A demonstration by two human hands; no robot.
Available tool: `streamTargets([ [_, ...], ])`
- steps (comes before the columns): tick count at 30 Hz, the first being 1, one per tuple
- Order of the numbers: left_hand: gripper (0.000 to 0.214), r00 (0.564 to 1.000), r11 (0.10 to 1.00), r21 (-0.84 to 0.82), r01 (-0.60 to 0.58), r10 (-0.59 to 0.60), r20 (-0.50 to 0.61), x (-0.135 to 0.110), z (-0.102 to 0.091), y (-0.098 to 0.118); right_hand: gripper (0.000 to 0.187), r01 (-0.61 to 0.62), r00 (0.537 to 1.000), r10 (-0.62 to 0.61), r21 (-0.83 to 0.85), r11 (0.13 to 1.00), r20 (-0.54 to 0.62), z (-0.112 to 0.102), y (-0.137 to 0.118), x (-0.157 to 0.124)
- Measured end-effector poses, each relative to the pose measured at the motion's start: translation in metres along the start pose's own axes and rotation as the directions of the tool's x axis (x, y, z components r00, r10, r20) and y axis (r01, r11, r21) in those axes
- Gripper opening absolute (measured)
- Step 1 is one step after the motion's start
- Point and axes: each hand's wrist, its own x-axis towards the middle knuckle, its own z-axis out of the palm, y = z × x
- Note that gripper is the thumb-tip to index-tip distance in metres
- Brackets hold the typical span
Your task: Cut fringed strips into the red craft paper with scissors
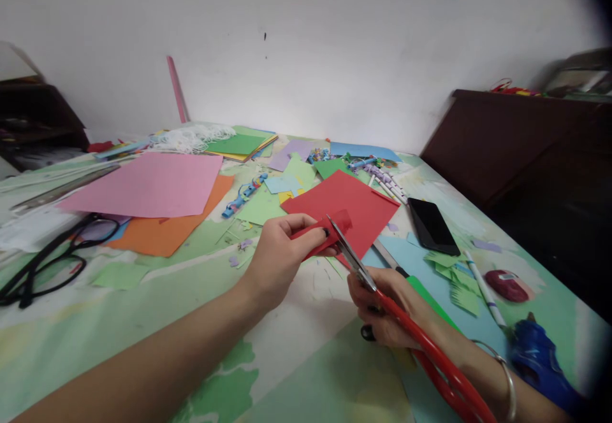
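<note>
Between the thumb and fingers of my left hand (280,251) is a small piece of red paper (313,246), held above the table. My right hand (389,305) grips a pair of scissors (411,327) with long red handles. The metal blades point up and left, and their tips reach the red piece beside my left fingertips. Whether the blades are parted around the paper I cannot tell. Behind both hands lies a larger red sheet (358,203), with a narrow red strip near its right corner.
To the left are a pink sheet (153,187), an orange sheet (167,235) and black glasses (57,257). A phone (433,225), green paper scraps (459,276) and a blue glue gun (538,356) lie right. White string (189,137) sits at the back.
</note>
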Motion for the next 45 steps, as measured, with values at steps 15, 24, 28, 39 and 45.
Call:
streamTargets([
  [15,0.007,1.000,1.000,-0.005,-0.008,0.008,0.010,0.000,0.000,0.000,0.025,-0.017,1.000,0.016,0.034,0.999,0.016,0.002,-0.008,0.000],
  [24,0.007,1.000,1.000,0.028,-0.006,0.006,-0.006,0.001,0.000,0.000,0.022,-0.056,0.998,0.057,0.027,0.998,-0.027,0.009,-0.015,0.002],
  [28,0.007,1.000,1.000,0.021,-0.015,0.015,-0.011,0.001,-0.001,-0.001,0.021,-0.051,0.997,0.050,-0.007,0.999,-0.051,0.010,-0.019,0.002],
  [39,0.006,1.000,1.000,0.005,-0.013,0.013,-0.008,0.001,0.000,-0.001,0.021,-0.063,0.997,0.065,0.030,0.998,-0.039,0.009,-0.017,0.001],
  [45,0.006,1.000,1.000,0.010,-0.027,0.027,-0.005,0.001,-0.001,-0.001,0.021,-0.070,0.997,0.072,0.055,0.996,-0.030,0.009,-0.015,0.002],
])
